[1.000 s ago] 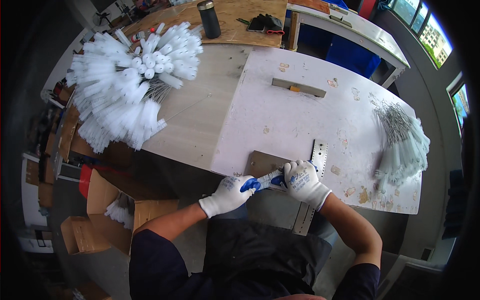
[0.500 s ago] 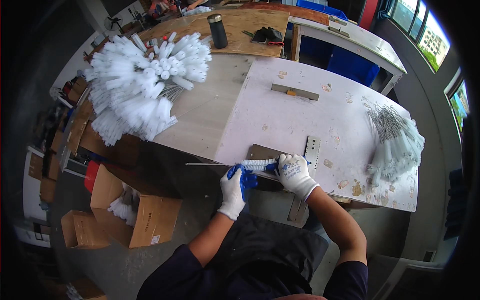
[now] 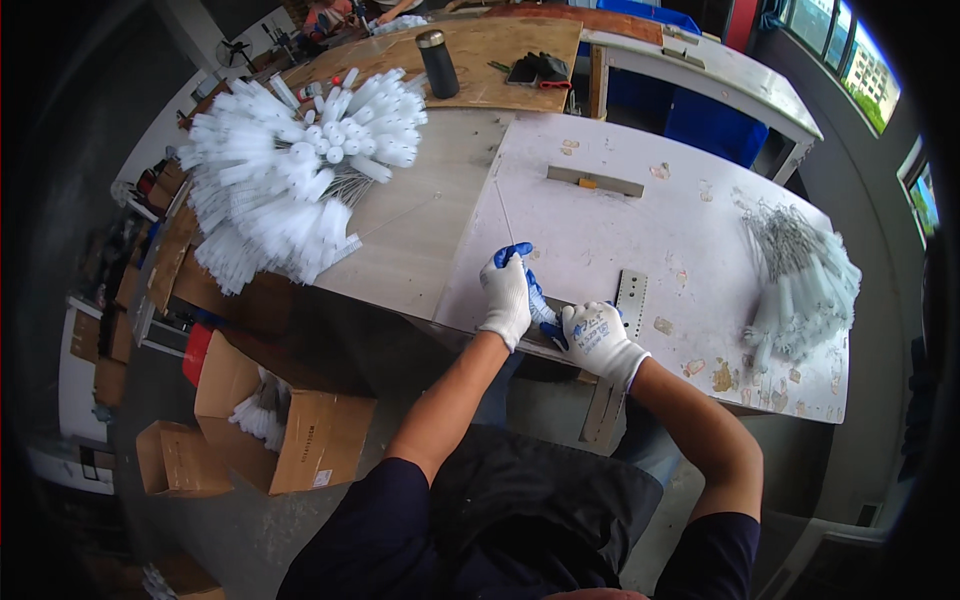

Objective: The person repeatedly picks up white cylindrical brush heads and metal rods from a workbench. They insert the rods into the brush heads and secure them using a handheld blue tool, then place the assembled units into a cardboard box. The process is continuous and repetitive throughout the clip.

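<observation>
Thin wire rod (image 3: pixel 505 212) sits just above frame centre, running up-left from the left hand (image 3: pixel 507 292) – lower end pinched at the blue fingertips, rest of the wire over the white tabletop (image 3: pixel 640 230). Left hand in white glove w/ blue palm coating, fingers curled closed on the wire. Right hand (image 3: pixel 597 338) just beside it to the lower right, same kind of glove, closed in a loose fist at the near table edge; what it grips is hidden under the knuckles – cannot tell. Hands near-touching, a bit of blue between them. Right hand rests by a perforated metal strip (image 3: pixel 630 292) fixed upright-ish in the frame, w/ a flat dark plate under both hands. Further up on the white top: a short metal bar (image 3: pixel 594 181) lying across. Right side of frame: heap of white-bristled brushes with wire stems (image 3: pixel 800 280), blurred. Upper left: big fan-shaped pile of white tube brushes (image 3: pixel 290 170) on the grey part of the bench. Top centre: dark cylindrical bottle (image 3: pixel 437 62) standing on a wooden board (image 3: pixel 500 50), dark gloves (image 3: pixel 540 68) beside it. Lower left, on the floor: open cardboard boxes (image 3: pixel 270 420), one w/ white brushes inside.
</observation>
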{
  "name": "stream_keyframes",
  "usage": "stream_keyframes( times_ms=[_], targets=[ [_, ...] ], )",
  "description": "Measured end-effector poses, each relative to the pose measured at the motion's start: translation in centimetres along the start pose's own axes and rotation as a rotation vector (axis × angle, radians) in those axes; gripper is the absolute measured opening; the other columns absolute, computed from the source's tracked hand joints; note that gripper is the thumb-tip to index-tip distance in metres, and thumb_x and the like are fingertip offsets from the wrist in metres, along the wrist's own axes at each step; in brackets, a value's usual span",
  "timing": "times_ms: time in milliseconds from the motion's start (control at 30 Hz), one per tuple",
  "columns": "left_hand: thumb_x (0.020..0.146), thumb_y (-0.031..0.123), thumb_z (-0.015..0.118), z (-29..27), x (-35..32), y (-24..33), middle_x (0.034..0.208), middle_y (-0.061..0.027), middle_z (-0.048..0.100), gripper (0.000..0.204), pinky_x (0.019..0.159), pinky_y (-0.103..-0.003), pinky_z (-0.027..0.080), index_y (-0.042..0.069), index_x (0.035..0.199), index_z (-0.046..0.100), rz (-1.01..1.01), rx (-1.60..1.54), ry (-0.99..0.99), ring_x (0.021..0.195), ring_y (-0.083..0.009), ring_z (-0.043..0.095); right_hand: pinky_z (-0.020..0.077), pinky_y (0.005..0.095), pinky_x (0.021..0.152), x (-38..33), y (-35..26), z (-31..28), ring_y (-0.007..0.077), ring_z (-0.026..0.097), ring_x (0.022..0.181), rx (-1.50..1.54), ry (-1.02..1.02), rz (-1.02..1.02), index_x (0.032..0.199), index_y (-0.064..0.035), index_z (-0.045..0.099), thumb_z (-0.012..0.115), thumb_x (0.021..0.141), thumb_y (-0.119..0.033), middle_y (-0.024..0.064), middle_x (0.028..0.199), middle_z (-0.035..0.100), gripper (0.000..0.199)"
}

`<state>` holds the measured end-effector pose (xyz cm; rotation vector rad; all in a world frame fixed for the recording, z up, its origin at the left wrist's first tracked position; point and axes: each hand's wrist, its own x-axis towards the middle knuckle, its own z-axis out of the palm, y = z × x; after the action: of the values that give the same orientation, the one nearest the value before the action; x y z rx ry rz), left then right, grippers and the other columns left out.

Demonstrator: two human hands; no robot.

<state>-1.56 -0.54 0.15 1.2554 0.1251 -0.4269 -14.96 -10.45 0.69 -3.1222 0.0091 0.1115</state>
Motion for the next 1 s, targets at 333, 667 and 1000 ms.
stream_keyframes(
  times_ms=[333,667,1000],
  targets=[
    [0.094,0.011,0.058,4.6,3.7,-3.0,0.062,-0.0013,0.056,0.018,0.048,-0.031,0.042,0.004,0.090,0.074,0.279,0.622,-0.281,0.051,-0.0109,0.049,0.0542,0.0417,0.075,0.6,-0.2,0.0,0.0311,0.072,0.079,0.105,0.057,0.009,0.091,-0.0084,0.065,0.060,0.091,-0.048,0.0133,0.083,0.073,0.040],
    [0.096,0.017,0.062,-7.7,6.6,4.5,0.091,-0.0123,0.072,0.022,0.078,-0.040,0.055,0.005,0.113,0.070,0.589,0.838,-0.195,0.082,-0.0270,0.070,0.0550,0.0445,0.072,1.2,-1.7,1.3,0.0322,0.071,0.074,0.091,0.217,0.226,0.085,-0.0103,0.066,0.065,0.089,-0.047,0.0136,0.079,0.072,0.037],
    [0.093,0.017,0.056,-25.0,14.0,11.0,0.120,-0.0169,0.061,0.034,0.098,-0.049,0.046,0.015,0.127,0.062,0.743,1.972,0.193,0.108,-0.0371,0.063,0.0543,0.0451,0.076,1.0,-1.9,1.6,0.0323,0.070,0.080,0.117,0.252,0.210,0.085,-0.0103,0.068,0.067,0.089,-0.045,0.0139,0.082,0.072,0.035]
  ],
)
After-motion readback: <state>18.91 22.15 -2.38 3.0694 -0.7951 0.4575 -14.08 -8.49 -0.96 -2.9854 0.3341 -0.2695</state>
